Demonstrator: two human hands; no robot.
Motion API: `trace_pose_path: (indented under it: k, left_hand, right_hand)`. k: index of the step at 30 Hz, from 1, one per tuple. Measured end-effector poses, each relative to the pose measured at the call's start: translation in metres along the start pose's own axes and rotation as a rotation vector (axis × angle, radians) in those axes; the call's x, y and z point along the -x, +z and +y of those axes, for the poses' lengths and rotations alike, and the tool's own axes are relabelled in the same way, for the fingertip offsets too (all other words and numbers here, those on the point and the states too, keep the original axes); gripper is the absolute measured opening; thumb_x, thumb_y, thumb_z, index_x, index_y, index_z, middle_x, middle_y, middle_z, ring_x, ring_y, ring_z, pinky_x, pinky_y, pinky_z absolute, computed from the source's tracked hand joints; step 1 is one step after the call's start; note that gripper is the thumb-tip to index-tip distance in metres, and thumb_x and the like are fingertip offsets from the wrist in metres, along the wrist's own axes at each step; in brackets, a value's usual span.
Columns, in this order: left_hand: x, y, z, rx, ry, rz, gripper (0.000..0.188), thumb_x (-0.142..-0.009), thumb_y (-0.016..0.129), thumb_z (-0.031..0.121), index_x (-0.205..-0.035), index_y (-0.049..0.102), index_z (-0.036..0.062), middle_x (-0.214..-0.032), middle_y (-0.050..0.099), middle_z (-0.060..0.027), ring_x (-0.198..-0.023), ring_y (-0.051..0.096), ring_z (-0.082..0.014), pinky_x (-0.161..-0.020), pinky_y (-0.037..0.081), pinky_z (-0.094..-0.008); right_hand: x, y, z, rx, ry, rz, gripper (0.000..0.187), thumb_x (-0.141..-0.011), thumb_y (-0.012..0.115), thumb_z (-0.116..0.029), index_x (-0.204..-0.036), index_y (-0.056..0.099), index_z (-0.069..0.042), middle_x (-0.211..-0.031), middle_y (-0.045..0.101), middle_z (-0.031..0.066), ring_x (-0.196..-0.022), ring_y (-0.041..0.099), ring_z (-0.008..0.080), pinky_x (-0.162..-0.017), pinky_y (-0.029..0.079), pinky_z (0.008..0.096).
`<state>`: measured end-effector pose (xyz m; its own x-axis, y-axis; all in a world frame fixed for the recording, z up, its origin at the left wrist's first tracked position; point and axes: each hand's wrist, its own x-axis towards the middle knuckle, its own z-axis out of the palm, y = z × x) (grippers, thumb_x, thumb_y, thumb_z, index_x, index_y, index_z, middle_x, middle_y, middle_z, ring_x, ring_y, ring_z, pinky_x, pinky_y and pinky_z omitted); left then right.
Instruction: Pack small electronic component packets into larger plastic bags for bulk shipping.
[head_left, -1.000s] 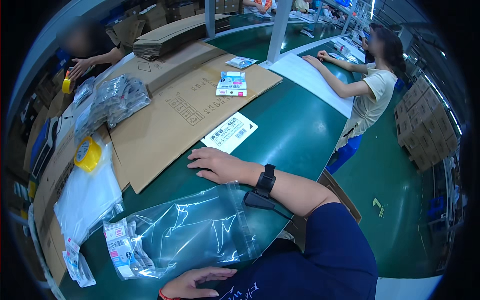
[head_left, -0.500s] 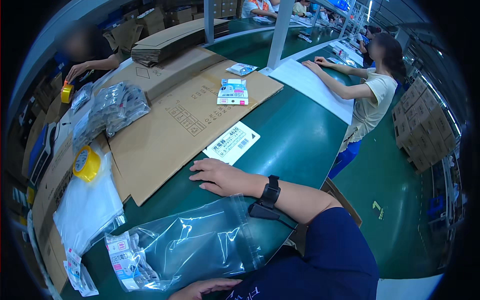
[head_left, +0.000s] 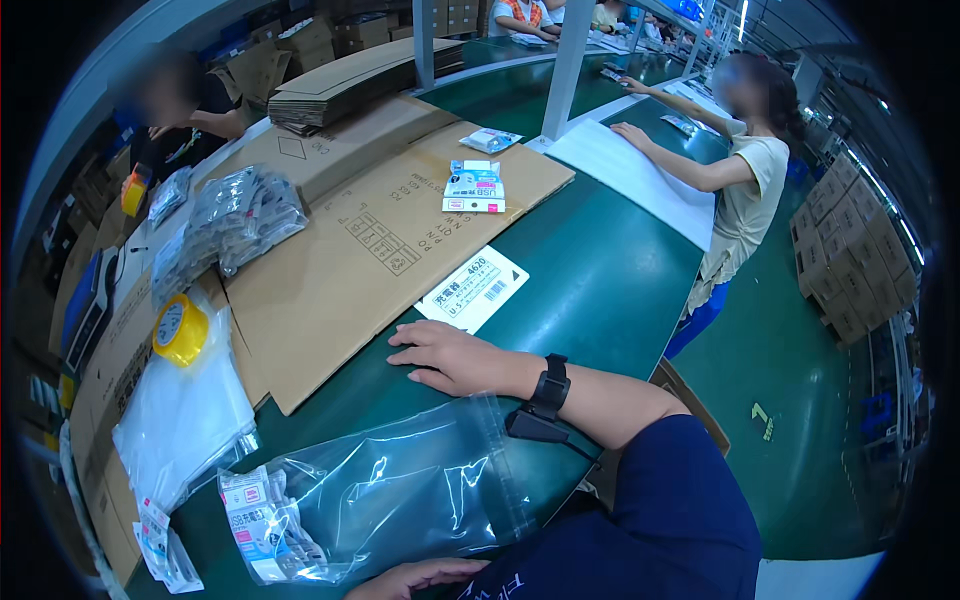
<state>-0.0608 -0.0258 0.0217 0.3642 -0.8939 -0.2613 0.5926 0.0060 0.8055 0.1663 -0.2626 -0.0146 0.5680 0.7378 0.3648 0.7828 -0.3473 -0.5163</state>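
Note:
My right hand (head_left: 455, 358) lies palm down on the green table (head_left: 590, 290), fingers apart and nothing in them. Just beyond its fingers is a white printed label card (head_left: 474, 288), partly tucked by the cardboard edge. A clear plastic bag (head_left: 410, 485) stretches out below the right wrist, with several white, pink and blue charger packs (head_left: 268, 528) at its left end. At the lower edge, beside the bag, rests my left hand (head_left: 420, 576); its fingers look stretched out and hold nothing visible, though part of it is cut off.
Flat cardboard (head_left: 350, 240) covers the far left, carrying loose packs (head_left: 474, 187) and a heap of grey bagged items (head_left: 240, 215). Yellow tape (head_left: 181, 330) sits on a stack of clear bags (head_left: 185, 430). A metal post (head_left: 566, 75) rises behind. Co-workers sit left and right.
The co-worker on the right has stretched one arm farther across the table. At left, the other person's arm has shifted. My hands rest as before; the view has moved slightly.

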Motion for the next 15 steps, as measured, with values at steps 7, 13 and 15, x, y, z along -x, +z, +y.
trace_pose_path:
  k: [7,13,15]
  left_hand:
    - [0.0007,0.0020,-0.0005,-0.016,0.001,0.002,0.059,-0.088,0.060,0.000,-0.140,0.034,-0.0017,-0.147,0.032,-0.0186,-0.138,0.029,-0.0266,-0.113,0.025,-0.0379]
    - [0.0010,0.0020,0.0001,-0.014,-0.004,-0.002,0.059,-0.088,0.060,0.000,-0.140,0.034,-0.0025,-0.147,0.032,-0.0188,-0.138,0.029,-0.0267,-0.114,0.024,-0.0379]
    - [0.0014,0.0023,-0.0010,0.001,-0.002,0.004,0.059,-0.088,0.060,0.000,-0.140,0.033,-0.0028,-0.147,0.032,-0.0189,-0.138,0.029,-0.0267,-0.114,0.024,-0.0378]
  right_hand:
    - [-0.0002,-0.0026,-0.0029,-0.004,0.005,-0.004,0.033,-0.086,0.060,-0.012,-0.118,0.059,-0.005,-0.129,0.050,0.0138,-0.127,0.042,0.0317,-0.105,0.037,0.0409]
    - [0.0013,-0.0020,-0.0014,-0.001,0.003,0.002,0.033,-0.086,0.060,-0.012,-0.118,0.059,-0.005,-0.129,0.051,0.0137,-0.127,0.042,0.0316,-0.104,0.037,0.0409]
    - [0.0005,0.0002,-0.0001,0.000,-0.007,0.002,0.033,-0.086,0.060,-0.012,-0.119,0.059,-0.005,-0.129,0.051,0.0135,-0.127,0.042,0.0316,-0.104,0.037,0.0410]
